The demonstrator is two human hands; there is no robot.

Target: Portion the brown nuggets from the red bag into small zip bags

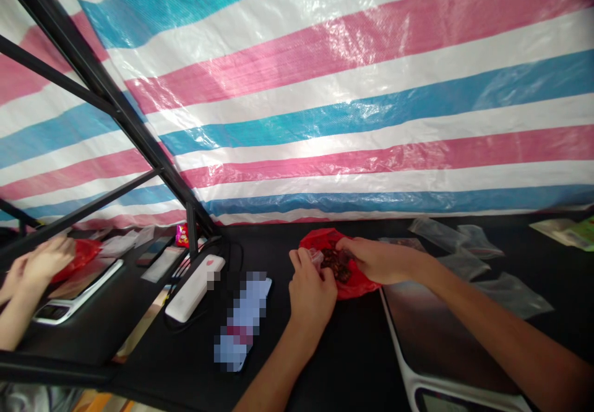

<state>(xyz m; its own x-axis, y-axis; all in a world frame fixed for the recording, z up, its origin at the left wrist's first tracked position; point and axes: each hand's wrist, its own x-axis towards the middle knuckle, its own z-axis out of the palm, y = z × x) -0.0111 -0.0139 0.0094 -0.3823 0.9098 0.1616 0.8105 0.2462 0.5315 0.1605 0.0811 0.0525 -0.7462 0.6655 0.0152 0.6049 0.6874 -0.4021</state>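
A red plastic bag [366, 285] lies spread open on the black table, with dark brown, glossy pieces [341, 270] inside it. At its left edge, my left hand [312, 285] is closed with curled fingers around a small clear plastic bag [317, 256]. My right hand [378, 260] reaches in from the right, its fingers closed at the brown pieces; whatever they grip is hidden. Just under my right forearm sits a kitchen scale [431, 325] with a metal plate and a display at its near edge.
Several clear zip bags [515, 294] lie to the right. Left of me are a phone [245, 319], a white power strip [195, 288] and cables. Beyond a black metal frame [190, 214], a co-worker's hands [51, 260] hold a red bag by another scale [78, 294]. Striped sheeting hangs behind.
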